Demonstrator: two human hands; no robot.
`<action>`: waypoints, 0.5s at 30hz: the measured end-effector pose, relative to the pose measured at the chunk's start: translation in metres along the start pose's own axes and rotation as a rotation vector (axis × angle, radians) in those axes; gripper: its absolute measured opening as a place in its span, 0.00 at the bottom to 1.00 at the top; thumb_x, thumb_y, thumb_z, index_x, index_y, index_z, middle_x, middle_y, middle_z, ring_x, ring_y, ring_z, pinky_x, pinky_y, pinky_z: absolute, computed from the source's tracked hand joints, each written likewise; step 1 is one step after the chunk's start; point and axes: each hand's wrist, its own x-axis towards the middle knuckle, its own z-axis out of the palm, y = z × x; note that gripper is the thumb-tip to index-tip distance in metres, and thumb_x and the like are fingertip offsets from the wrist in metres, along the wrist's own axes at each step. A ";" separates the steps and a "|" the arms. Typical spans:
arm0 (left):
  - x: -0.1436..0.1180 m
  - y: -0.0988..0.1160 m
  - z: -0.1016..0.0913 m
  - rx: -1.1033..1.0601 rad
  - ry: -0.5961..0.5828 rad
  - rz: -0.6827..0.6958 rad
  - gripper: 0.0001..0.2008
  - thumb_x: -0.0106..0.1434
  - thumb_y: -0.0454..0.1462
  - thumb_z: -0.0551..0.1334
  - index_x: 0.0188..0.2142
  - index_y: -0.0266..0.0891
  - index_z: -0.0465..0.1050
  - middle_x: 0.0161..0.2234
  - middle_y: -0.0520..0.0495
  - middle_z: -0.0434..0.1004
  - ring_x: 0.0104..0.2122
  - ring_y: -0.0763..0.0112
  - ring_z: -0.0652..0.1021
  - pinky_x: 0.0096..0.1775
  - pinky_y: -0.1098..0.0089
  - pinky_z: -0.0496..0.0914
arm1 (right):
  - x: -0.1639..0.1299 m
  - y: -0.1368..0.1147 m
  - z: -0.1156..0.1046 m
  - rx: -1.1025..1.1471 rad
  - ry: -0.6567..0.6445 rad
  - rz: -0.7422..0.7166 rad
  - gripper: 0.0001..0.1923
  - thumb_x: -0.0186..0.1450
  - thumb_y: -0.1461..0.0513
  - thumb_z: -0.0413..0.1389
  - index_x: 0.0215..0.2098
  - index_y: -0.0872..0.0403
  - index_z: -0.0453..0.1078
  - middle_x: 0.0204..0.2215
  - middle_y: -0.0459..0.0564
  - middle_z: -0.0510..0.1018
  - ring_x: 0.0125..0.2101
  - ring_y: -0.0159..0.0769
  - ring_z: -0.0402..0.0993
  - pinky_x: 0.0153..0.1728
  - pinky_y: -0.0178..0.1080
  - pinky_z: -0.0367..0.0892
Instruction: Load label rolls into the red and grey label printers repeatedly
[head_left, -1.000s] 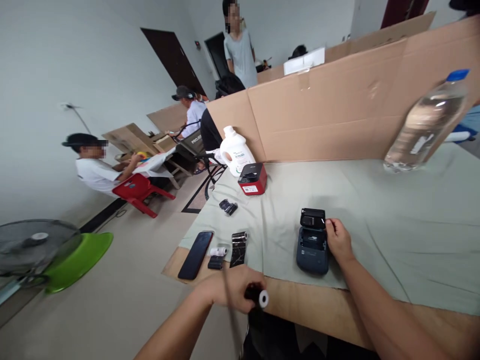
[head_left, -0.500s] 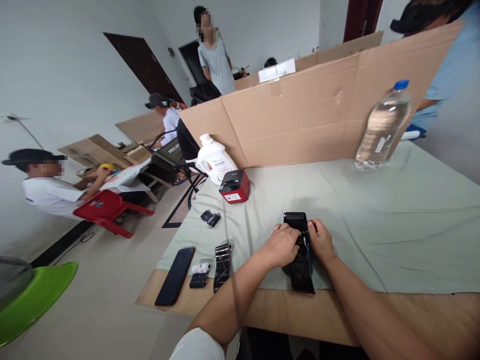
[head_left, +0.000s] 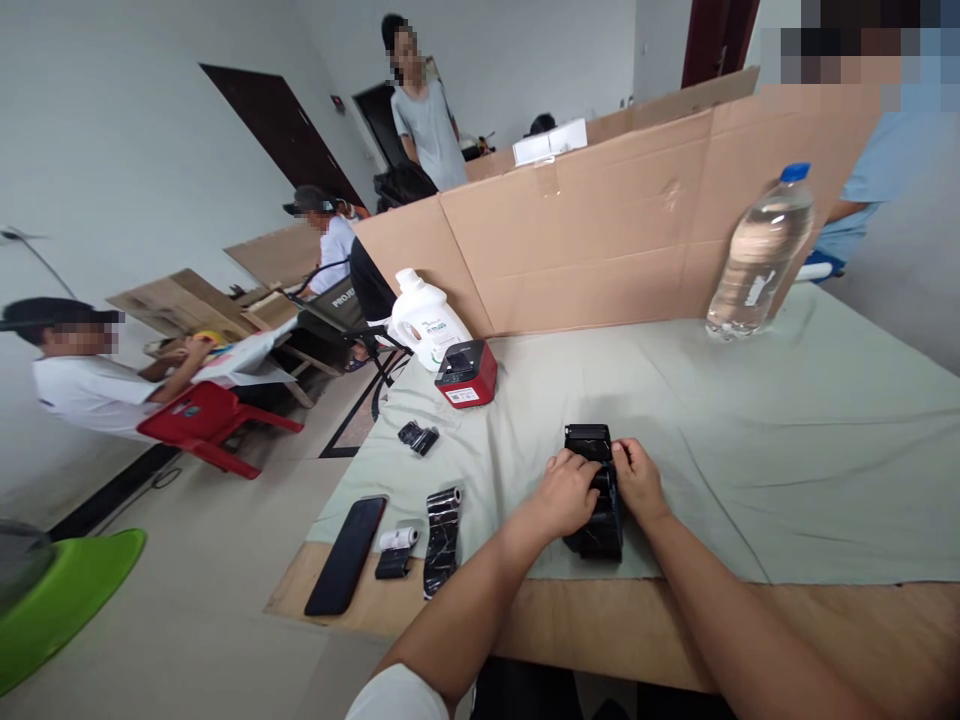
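Note:
A black boxy device (head_left: 589, 442), looking like a small printer with a raised flap at its far end, rests on the green cloth before me. My left hand (head_left: 571, 492) lies over its left side, fingers bent onto its middle part. At the upper right edge, my right hand (head_left: 637, 478) grips the device between thumb and fingers. The fingers hide part of its middle. Left of my left arm lie an unrolled black strip on a roll (head_left: 442, 540), a small white roll with a black strip (head_left: 396, 552) and a crumpled black strip (head_left: 418, 438).
A dark phone (head_left: 346, 555) lies at the table's left edge. Farther back stand a red-and-black box (head_left: 466, 376), a white jug (head_left: 427, 318) and a water bottle (head_left: 761, 255). A cardboard screen (head_left: 585, 240) crosses the back. Other people are beyond the table.
The black strip that hung down over the device's near end no longer hangs there. Both hands stay on the device; the view has shifted slightly.

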 end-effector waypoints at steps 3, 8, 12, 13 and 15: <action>-0.003 -0.008 0.006 -0.176 0.152 0.016 0.18 0.58 0.34 0.60 0.50 0.41 0.69 0.52 0.41 0.67 0.52 0.59 0.67 0.54 0.57 0.63 | 0.000 -0.001 0.000 0.001 -0.002 0.004 0.23 0.65 0.46 0.41 0.36 0.52 0.69 0.31 0.51 0.77 0.32 0.41 0.72 0.35 0.41 0.65; -0.003 -0.029 0.018 -0.468 0.440 -0.053 0.12 0.64 0.37 0.54 0.46 0.40 0.69 0.49 0.41 0.68 0.52 0.64 0.69 0.55 0.60 0.63 | 0.000 -0.004 -0.002 0.013 -0.022 0.017 0.22 0.65 0.47 0.41 0.35 0.52 0.68 0.30 0.51 0.77 0.31 0.40 0.71 0.35 0.40 0.65; -0.003 -0.043 0.035 -0.708 0.537 -0.165 0.23 0.68 0.47 0.46 0.58 0.38 0.57 0.59 0.37 0.61 0.59 0.64 0.64 0.57 0.60 0.60 | -0.001 -0.003 -0.002 0.020 -0.020 0.026 0.22 0.65 0.47 0.41 0.35 0.52 0.68 0.30 0.51 0.77 0.31 0.41 0.71 0.33 0.40 0.64; -0.003 -0.045 0.039 -0.788 0.505 -0.161 0.26 0.69 0.49 0.44 0.61 0.38 0.52 0.61 0.37 0.58 0.60 0.64 0.62 0.58 0.61 0.60 | -0.001 -0.003 -0.001 0.020 -0.018 0.032 0.22 0.65 0.47 0.41 0.35 0.52 0.68 0.30 0.51 0.77 0.31 0.41 0.71 0.33 0.40 0.65; -0.004 -0.048 0.046 -0.934 0.432 -0.138 0.30 0.69 0.51 0.40 0.64 0.39 0.44 0.63 0.37 0.55 0.62 0.65 0.60 0.58 0.62 0.59 | -0.001 -0.001 -0.001 0.025 -0.016 0.045 0.22 0.65 0.46 0.41 0.35 0.52 0.68 0.30 0.51 0.77 0.31 0.41 0.71 0.34 0.40 0.65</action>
